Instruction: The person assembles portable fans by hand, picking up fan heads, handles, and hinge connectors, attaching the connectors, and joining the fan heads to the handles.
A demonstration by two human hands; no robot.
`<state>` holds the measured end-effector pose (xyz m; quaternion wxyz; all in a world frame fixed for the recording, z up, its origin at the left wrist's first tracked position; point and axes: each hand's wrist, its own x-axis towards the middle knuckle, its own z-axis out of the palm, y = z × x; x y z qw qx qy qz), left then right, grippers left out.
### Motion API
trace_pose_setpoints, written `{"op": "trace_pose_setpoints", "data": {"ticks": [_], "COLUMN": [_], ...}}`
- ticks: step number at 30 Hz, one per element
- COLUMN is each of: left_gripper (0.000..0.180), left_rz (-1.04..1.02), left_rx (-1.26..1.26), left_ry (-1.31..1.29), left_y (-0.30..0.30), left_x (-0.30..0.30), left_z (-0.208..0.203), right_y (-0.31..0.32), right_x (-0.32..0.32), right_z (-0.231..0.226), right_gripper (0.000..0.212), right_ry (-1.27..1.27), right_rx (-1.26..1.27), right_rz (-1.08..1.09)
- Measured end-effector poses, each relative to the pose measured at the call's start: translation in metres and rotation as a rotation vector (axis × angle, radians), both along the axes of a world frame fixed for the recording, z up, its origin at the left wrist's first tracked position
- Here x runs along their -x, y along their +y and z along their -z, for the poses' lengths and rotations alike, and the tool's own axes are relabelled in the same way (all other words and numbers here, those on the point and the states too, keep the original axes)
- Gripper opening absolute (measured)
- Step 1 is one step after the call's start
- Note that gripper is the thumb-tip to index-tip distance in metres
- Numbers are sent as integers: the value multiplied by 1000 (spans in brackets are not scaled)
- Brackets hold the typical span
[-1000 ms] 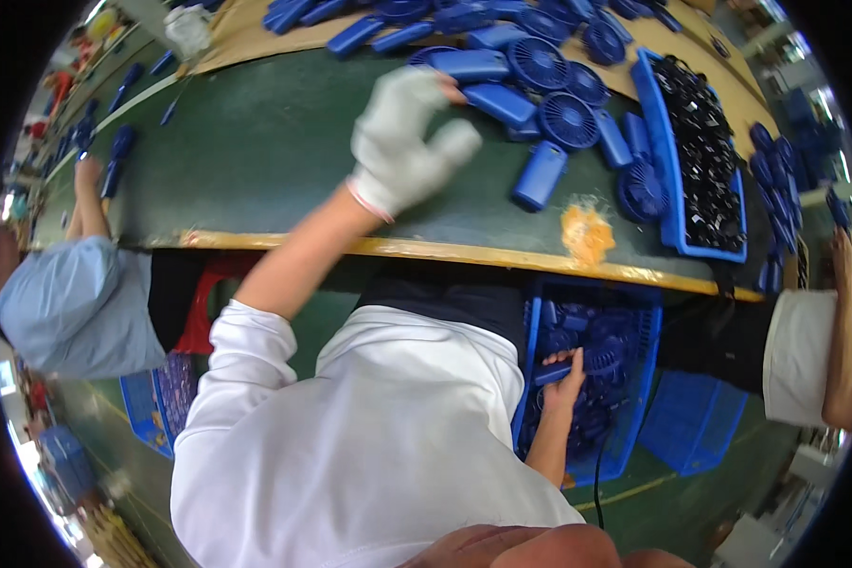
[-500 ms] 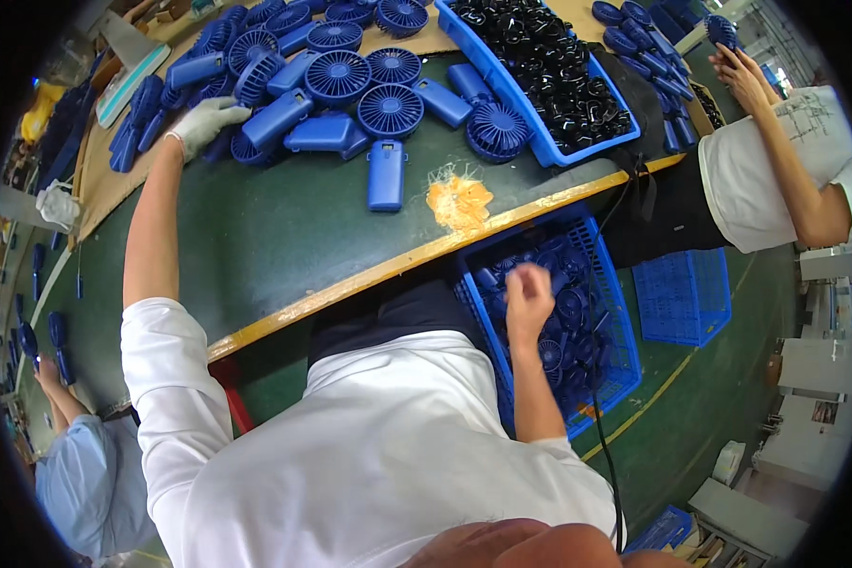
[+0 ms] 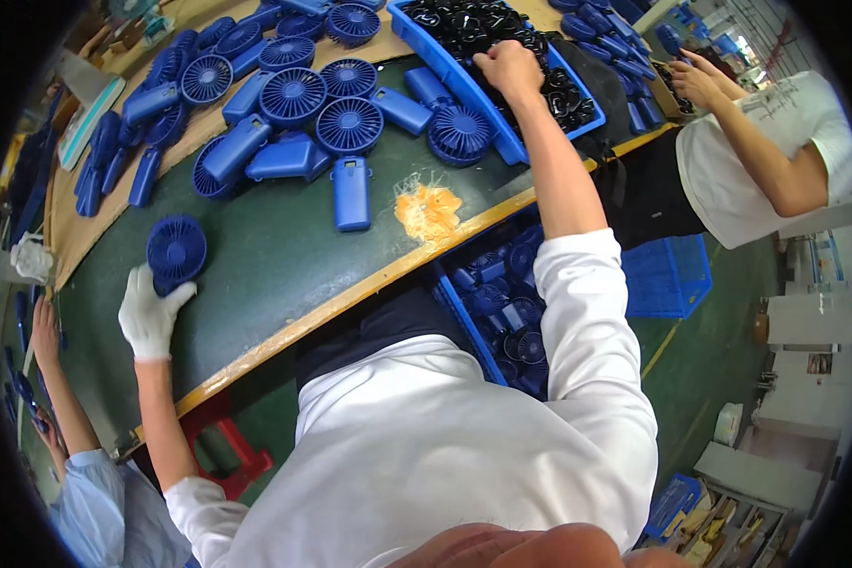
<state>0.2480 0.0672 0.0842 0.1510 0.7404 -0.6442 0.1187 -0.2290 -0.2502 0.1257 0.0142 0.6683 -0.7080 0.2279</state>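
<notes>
My gloved left hand (image 3: pixel 149 317) is closed on a blue handheld fan (image 3: pixel 176 248), its round grille turned up over the green tabletop (image 3: pixel 256 256). At the far side, my bare right hand (image 3: pixel 511 71) is in a blue tray (image 3: pixel 585 121) of small glossy black parts (image 3: pixel 454 26). The fingers are bent among the parts, and what they pinch, if anything, cannot be made out. Between the hands lies a pile of blue handheld fans (image 3: pixel 293 97), some grille up. One blue fan handle (image 3: pixel 351 194) lies nearest the front edge.
An orange-yellow patch (image 3: pixel 428 210) marks the table near its wooden edge (image 3: pixel 350 301). Below stands a blue crate (image 3: pixel 469 322) full of fans. A red stool (image 3: pixel 241 459) is under the table. Co-workers' arms (image 3: pixel 776 175) (image 3: pixel 66 388) are at both sides.
My left hand has drawn one fan from the pile toward me. My right hand has risen from over the lower crate into the tray of black parts. The view has shifted slightly.
</notes>
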Motion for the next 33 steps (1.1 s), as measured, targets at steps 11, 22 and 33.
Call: {"op": "trace_pose_setpoints", "data": {"ticks": [11,22,33], "left_gripper": [44,35,31], "left_rz": [9,102,-201], "left_rx": [64,-20,394], "left_ry": [71,77,862], "left_y": [37,42,47], "left_x": [41,30,19], "left_z": [-6,-2,22], "right_y": [-25,22,239], "right_x": [32,23,-116], "right_z": [10,1,32], "right_gripper": [38,42,17], "right_ry": [-604,-627,-1178], "right_rx": [106,337,-22], "right_rz": [-184,-198,-671]}}
